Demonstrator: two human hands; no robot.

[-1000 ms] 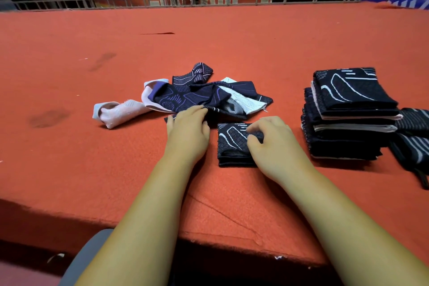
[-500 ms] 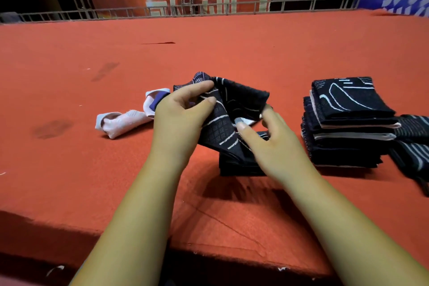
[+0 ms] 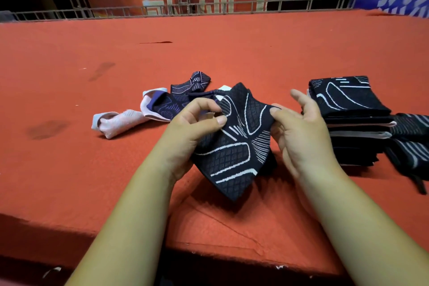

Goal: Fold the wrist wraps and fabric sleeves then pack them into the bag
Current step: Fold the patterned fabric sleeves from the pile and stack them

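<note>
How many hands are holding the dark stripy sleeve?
2: the left hand pinches the left edge of the dark sleeve; the right hand pinches its right corner. Both are in full view.

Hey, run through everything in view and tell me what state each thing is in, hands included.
left hand: pinches the dark patterned sleeve's left edge.
right hand: pinches its right corner.
dark patterned sleeve: unfolded, held up off the red carpet.
folded stack: neat, resting on the carpet at right.
unfolded pile: crumpled, behind the hands.
pale pink sleeve: crumpled, lying left of the pile.
</note>
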